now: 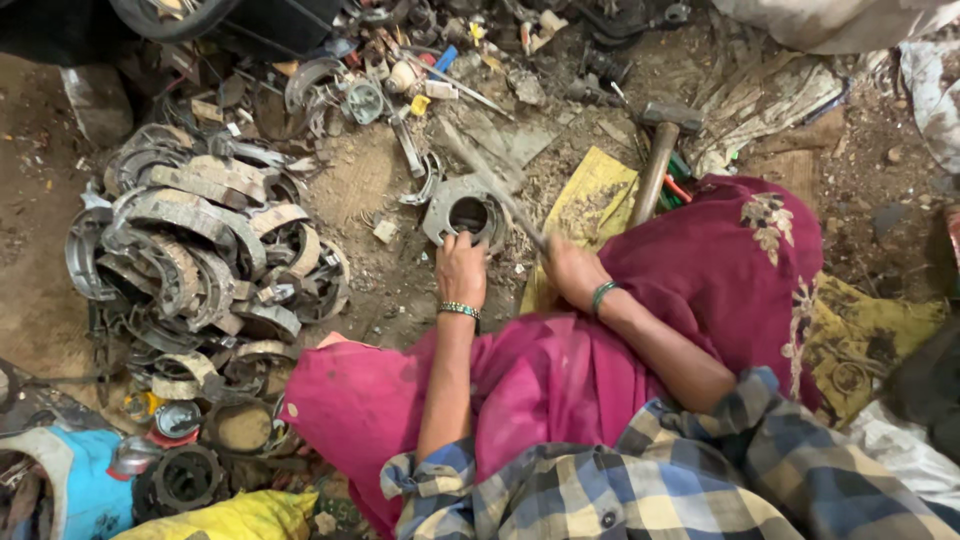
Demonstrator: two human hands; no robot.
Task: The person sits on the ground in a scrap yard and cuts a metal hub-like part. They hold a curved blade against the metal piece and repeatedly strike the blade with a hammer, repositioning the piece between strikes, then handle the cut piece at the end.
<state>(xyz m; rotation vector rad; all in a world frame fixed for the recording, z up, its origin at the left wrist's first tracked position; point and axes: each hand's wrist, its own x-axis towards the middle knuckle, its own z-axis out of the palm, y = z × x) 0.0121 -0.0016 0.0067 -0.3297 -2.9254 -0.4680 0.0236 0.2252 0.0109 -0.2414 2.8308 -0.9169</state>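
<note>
My left hand rests on the near edge of a round grey metal ring part lying on the dirt ground. My right hand grips a long thin metal rod that slants up and to the left across the ring; the rod is blurred. Both wrists wear green bangles. My sleeves are blue and yellow checked, and pink cloth covers my lap.
A big heap of curved grey brake shoes lies to the left. A wooden-handled hammer lies beyond my right hand beside a yellow sack. Scrap parts litter the far ground. A blue container sits at lower left.
</note>
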